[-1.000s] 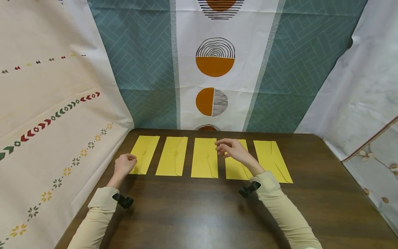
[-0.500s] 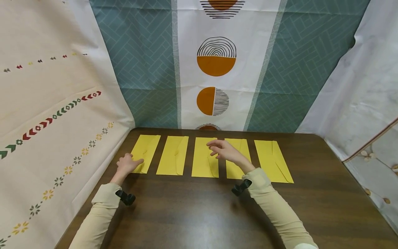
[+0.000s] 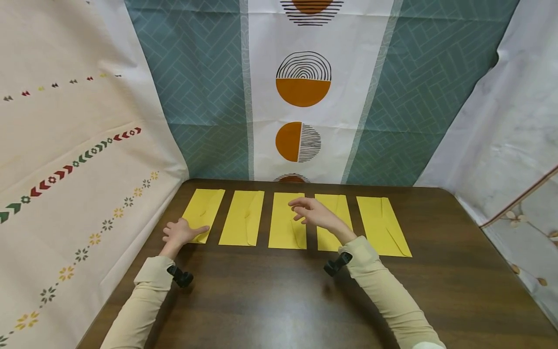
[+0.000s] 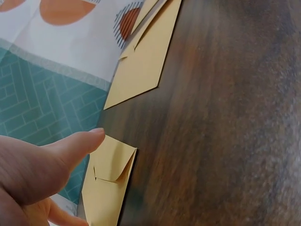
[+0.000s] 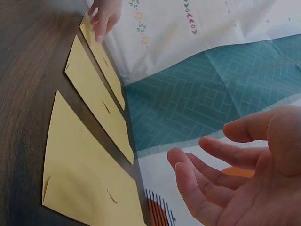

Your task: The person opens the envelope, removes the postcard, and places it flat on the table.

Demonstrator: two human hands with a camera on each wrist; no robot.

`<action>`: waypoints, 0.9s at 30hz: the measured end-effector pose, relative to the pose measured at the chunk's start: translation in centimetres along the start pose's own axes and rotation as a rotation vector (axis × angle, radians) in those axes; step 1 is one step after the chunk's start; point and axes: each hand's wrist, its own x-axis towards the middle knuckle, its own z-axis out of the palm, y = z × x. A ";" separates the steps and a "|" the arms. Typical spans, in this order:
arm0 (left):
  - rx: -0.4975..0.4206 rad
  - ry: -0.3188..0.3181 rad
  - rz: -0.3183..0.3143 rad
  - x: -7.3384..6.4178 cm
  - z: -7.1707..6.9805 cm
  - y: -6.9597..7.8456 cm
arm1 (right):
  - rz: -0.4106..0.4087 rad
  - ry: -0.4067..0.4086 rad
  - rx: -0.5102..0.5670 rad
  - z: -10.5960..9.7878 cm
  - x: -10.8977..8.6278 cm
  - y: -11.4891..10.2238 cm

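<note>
Several yellow envelopes lie flat in a row along the far side of the table. My left hand [image 3: 180, 232] is over the lower left part of the leftmost envelope [image 3: 208, 204], its thumb stretched out to the right and its fingers spread. The left wrist view has the thumb in front of that envelope's flap; whether the hand touches it I cannot tell. Raised above the middle envelope [image 3: 282, 228] and the fourth envelope [image 3: 341, 209], my right hand [image 3: 317, 214] has loosely bent fingers. Nothing is between them in the right wrist view, where the hand [image 5: 235, 174] is apart from the paper.
Left of centre is the second envelope [image 3: 241, 218], and the rightmost envelope [image 3: 383, 225] lies beyond my right hand. The dark wooden table [image 3: 261, 300] stretches toward me. Patterned cloths, including a green and white curtain [image 3: 205, 97], hang around its back and sides.
My left hand's pinched fingers have spread, and the hand has shifted slightly right. The right hand has moved a little left, then stayed almost still. The envelopes have not visibly moved.
</note>
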 end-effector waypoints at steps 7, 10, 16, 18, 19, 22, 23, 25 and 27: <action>0.023 -0.016 -0.057 0.3 0.4 0.4 | -0.011 -0.016 -0.016 0.3 0.6 -0.6; 0.037 -0.015 -0.076 0.4 0.2 0.7 | -0.018 -0.021 -0.012 0.4 0.8 -0.9; 0.052 -0.005 -0.109 0.5 -0.1 1.1 | -0.020 -0.025 -0.008 0.4 0.9 -1.0; 0.053 -0.009 -0.114 0.4 -0.2 1.1 | -0.018 -0.027 -0.006 0.4 0.9 -0.9; 0.055 -0.014 -0.115 0.3 -0.3 1.1 | -0.018 -0.026 -0.006 0.4 0.9 -0.9; 0.055 -0.026 -0.116 0.4 -0.5 0.8 | -0.024 -0.025 0.000 0.3 1.1 -0.7; 0.051 -0.030 -0.118 0.6 -0.6 0.7 | -0.025 -0.023 0.000 0.3 1.1 -0.7; 0.035 -0.043 -0.124 0.8 -0.8 0.4 | -0.026 -0.019 -0.003 0.3 1.3 -0.8; 0.008 -0.055 -0.135 1.0 -1.0 0.1 | -0.023 -0.022 -0.005 0.4 1.5 -0.8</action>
